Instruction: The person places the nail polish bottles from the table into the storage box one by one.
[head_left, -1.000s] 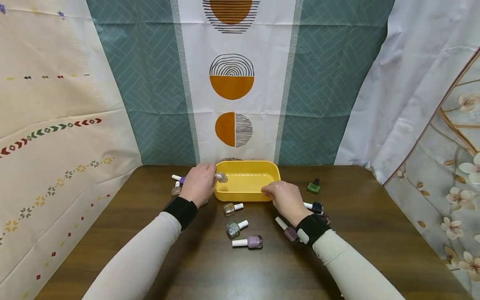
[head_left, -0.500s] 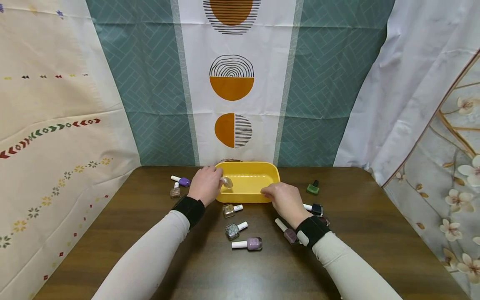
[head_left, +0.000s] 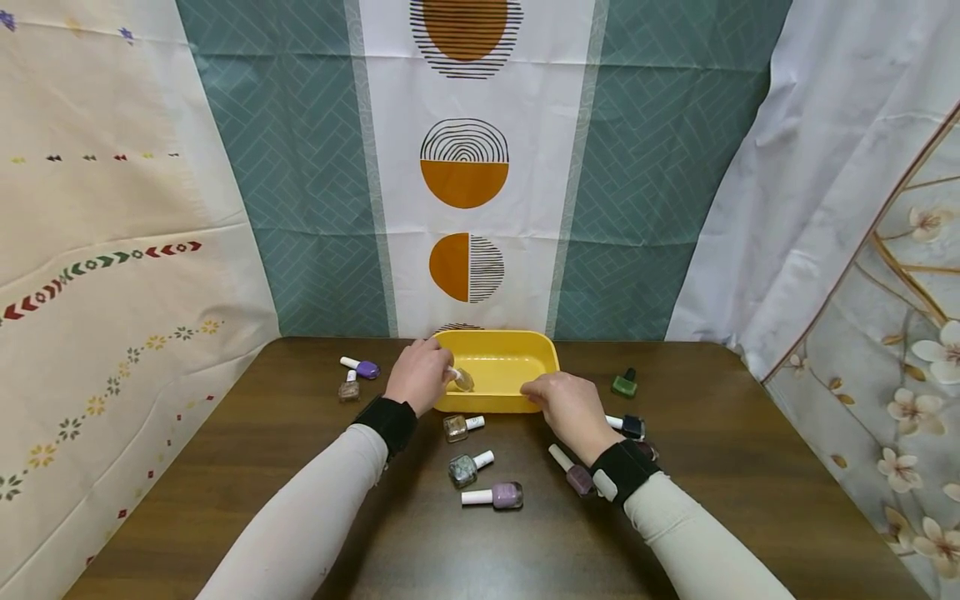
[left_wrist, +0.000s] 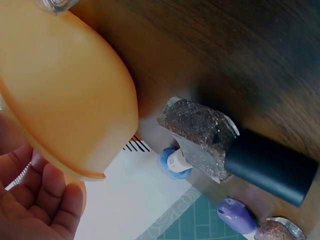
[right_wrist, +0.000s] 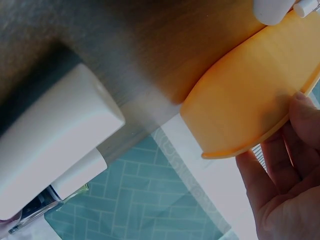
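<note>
In the head view my left hand (head_left: 420,373) reaches over the left end of a yellow plastic tray (head_left: 491,404). It pinches the white cap of a nail polish bottle (head_left: 465,381), whose clear-looking body tilts down inside the tray. The tray wall (left_wrist: 75,90) hides that bottle in the left wrist view. My right hand (head_left: 566,404) grips the tray's front right rim, thumb on the near side and fingers over the edge. A gold glitter nail polish bottle (head_left: 455,428) lies just in front of the tray.
Grey glitter (head_left: 462,471), lilac (head_left: 507,496) and mauve (head_left: 579,479) bottles lie nearer me. Purple (head_left: 367,369) and brown glitter (head_left: 349,390) bottles lie left. Green (head_left: 624,384) and dark (head_left: 633,427) ones lie right. A black-capped glitter bottle (left_wrist: 197,135) shows near my left wrist.
My left hand has moved right with the bottle, from the tray's left rim to over its inside, and the bottle now tilts lower. The right hand stays at the rim.
</note>
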